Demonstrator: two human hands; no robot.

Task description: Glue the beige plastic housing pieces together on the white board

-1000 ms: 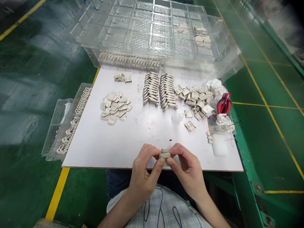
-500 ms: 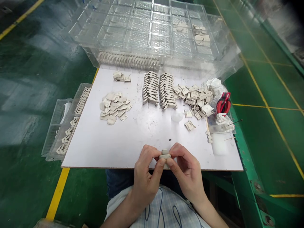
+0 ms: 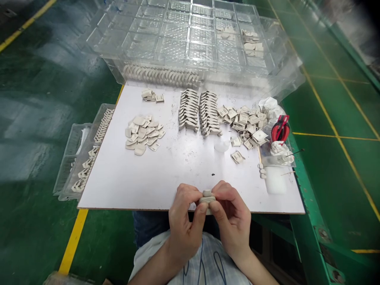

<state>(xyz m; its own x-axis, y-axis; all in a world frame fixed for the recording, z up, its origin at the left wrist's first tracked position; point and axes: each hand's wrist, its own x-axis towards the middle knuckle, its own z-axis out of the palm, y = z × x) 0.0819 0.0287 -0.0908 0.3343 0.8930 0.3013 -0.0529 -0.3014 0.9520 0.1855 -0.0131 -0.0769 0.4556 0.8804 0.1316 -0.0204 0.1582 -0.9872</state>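
At the board's front edge, my left hand (image 3: 186, 217) and my right hand (image 3: 232, 215) pinch one small beige plastic part (image 3: 207, 199) between thumbs and fingers. Its rounded top shows between the fingertips; the lower portion is partly hidden by the thumbs. Ahead on the white board (image 3: 154, 178) lie a pile of flat, rounded beige pieces (image 3: 144, 134) on the left and a heap of beige clip-like pieces (image 3: 246, 122) on the right. Two neat columns of beige parts (image 3: 188, 111) stand between these piles. A loose slotted piece (image 3: 238, 157) lies in front of the heap.
Stacked clear compartment trays (image 3: 172, 47) span the back, some holding parts. More clear trays (image 3: 80, 166) sit by the left edge. At right are a red-and-black tool (image 3: 280, 130), crumpled white tissue (image 3: 281, 149), a white block (image 3: 275, 180) and a thin stick with small pieces (image 3: 261, 171).
Both hands and the beige part have shifted slightly downward, toward my body. The grip on the part stays the same, and the piles look unchanged.
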